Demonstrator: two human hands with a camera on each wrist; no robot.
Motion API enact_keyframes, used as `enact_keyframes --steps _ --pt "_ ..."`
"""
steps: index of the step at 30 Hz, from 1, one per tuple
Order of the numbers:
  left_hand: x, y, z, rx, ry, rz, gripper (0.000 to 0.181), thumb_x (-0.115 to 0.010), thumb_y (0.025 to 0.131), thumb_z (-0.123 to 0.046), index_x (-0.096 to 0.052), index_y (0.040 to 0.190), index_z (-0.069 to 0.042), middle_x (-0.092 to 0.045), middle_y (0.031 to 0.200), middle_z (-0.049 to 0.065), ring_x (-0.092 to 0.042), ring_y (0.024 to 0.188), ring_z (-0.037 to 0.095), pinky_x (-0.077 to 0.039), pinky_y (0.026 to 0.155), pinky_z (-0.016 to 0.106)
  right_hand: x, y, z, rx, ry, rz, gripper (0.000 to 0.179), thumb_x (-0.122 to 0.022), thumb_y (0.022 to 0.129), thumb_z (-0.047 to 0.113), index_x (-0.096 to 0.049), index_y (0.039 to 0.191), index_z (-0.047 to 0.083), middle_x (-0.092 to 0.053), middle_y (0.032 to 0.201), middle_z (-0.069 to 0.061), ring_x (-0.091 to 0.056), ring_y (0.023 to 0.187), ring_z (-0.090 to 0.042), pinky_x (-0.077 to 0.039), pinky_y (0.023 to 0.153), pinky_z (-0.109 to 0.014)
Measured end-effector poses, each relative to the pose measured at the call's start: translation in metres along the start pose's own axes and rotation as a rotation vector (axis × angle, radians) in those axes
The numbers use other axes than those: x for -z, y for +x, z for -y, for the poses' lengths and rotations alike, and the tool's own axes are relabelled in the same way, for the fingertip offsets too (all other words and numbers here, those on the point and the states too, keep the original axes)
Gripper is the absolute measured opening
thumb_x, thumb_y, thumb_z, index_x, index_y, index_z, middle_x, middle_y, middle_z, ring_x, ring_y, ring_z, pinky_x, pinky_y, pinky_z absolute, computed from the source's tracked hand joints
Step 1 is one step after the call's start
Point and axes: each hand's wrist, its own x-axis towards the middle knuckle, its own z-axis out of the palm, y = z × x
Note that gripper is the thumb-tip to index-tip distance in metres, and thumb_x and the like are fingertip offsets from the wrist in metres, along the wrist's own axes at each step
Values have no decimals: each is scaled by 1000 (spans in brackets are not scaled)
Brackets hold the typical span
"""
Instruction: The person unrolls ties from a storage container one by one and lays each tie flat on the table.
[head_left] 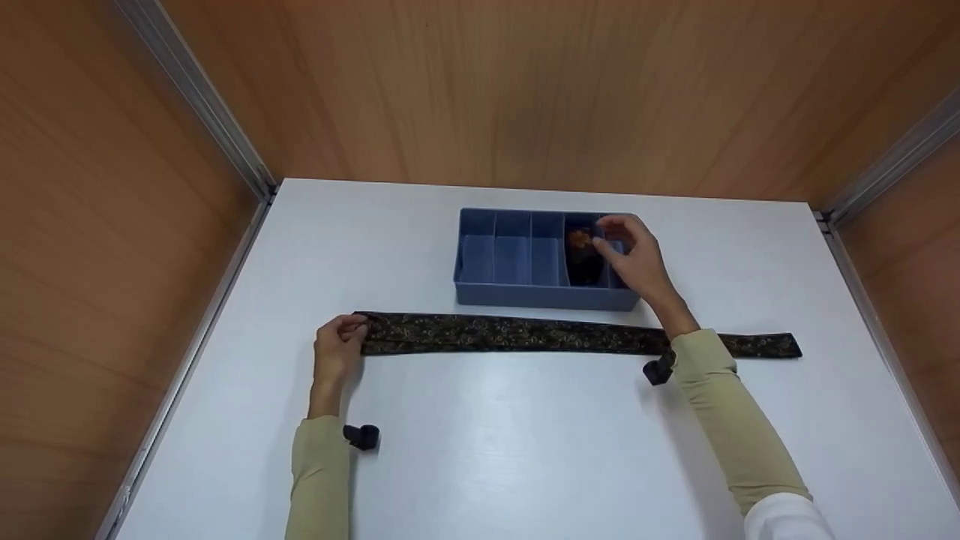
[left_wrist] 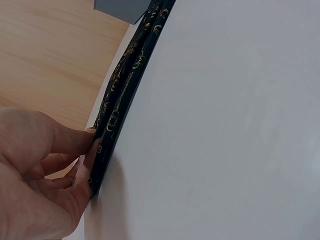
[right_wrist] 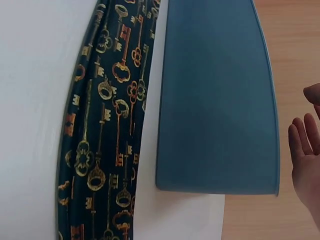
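Note:
A long, flat strip of dark cloth [head_left: 510, 335] printed with gold and orange keys lies across the white table. My left hand [head_left: 335, 349] pinches its left end between thumb and fingers. In the left wrist view the cloth strip [left_wrist: 122, 95] shows folded layers at that end. My right hand [head_left: 639, 259] is over the right side of a blue divided box [head_left: 547, 295], fingers bent and apart, with nothing between them. Beside its thumb, a dark item with an orange part [head_left: 581, 255] fills one compartment. The right forearm passes over the cloth.
The box's left compartments [head_left: 476, 255] show bare floors. Wooden panels [head_left: 480, 90] stand behind and at both sides of the white table [head_left: 480, 435], with metal rails along the corners. A black wrist camera [head_left: 362, 436] sticks out from the left sleeve.

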Motion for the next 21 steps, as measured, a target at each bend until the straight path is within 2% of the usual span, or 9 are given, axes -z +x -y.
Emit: enact_keyframes --steps 9,12,17,21 --pt "2 -1 1 7 -7 -9 22 -58 104 -5 -67 122 2 -64 112 16 -61 99 20 -46 74 18 -14 2 -5 5 -34 31 29 -67 96 -7 -59 122 -16 -55 123 -35 -53 118 -52 -39 104 -65" --pt "2 -1 1 3 -11 -14 21 -59 104 -4 -67 122 2 -64 112 16 -60 97 20 -46 73 17 -17 6 -16 13 -26 29 28 -68 96 -6 -61 121 -15 -54 121 -35 -54 117 -51 -39 104 -64" --pt "1 -2 -1 -7 -16 -15 22 -60 103 -2 -68 122 3 -65 111 16 -60 94 17 -46 71 16 -20 12 -43 59 -49 26 25 -73 95 1 -67 117 -7 -58 117 -27 -58 110 -44 -43 99 -61" --pt "1 -1 -2 -10 -23 -12 21 -59 103 -2 -68 121 3 -65 112 17 -60 96 18 -46 71 16 -20 13 -48 84 -101 53 20 -74 95 5 -70 113 -1 -61 115 -20 -58 106 -37 -45 95 -54"
